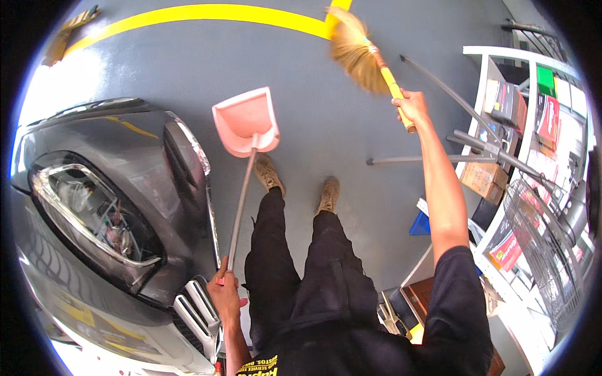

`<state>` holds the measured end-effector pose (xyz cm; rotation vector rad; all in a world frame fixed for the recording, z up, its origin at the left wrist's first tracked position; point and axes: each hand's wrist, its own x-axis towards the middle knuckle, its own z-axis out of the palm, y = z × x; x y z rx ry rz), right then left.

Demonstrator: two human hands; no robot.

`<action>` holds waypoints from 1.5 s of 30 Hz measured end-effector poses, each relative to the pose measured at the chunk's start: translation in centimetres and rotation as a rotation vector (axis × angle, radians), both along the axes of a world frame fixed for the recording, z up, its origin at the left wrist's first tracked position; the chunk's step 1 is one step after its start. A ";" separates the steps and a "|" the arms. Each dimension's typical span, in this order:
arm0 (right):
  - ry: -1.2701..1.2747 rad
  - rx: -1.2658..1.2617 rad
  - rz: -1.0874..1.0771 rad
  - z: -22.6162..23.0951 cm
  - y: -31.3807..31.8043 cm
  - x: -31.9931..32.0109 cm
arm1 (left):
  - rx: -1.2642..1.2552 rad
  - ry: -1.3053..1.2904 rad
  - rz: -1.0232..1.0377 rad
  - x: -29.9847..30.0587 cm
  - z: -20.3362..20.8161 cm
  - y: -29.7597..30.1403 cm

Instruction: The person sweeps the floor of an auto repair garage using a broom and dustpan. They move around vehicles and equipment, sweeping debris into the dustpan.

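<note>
My left hand is closed around the end of the long grey handle of a pink dustpan. The pan hangs out in front of my left shoe, its wide mouth facing away from me. Farther ahead and to the right, my right hand grips the yellow handle of a straw broom. The broom's bristles fan out to the upper left, somewhat blurred, near a yellow floor line. Broom and dustpan are apart from each other.
On my left stands a dark grey car with its headlight facing me. A white shelf with boxes is on the right. Before it are a fan and a grey legged stand. A yellow line crosses the grey floor.
</note>
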<state>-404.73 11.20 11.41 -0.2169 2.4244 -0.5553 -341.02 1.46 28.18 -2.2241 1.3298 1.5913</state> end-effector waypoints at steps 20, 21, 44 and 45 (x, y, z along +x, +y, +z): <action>-1.085 -0.577 0.057 1.4 -42.2 30.2 | -0.031 -0.259 -0.170 -13.8 1.0 -12.1; -0.994 -0.601 -0.080 -1.9 -43.9 26.6 | -0.014 -0.246 -0.197 -15.8 -0.5 -12.6; -0.563 -0.479 -0.328 19.9 -43.5 -8.5 | -0.098 0.014 0.599 -34.2 4.0 -42.2; -0.592 -0.533 -0.292 21.2 -45.6 -7.2 | -0.132 0.021 0.610 -34.0 3.2 -43.9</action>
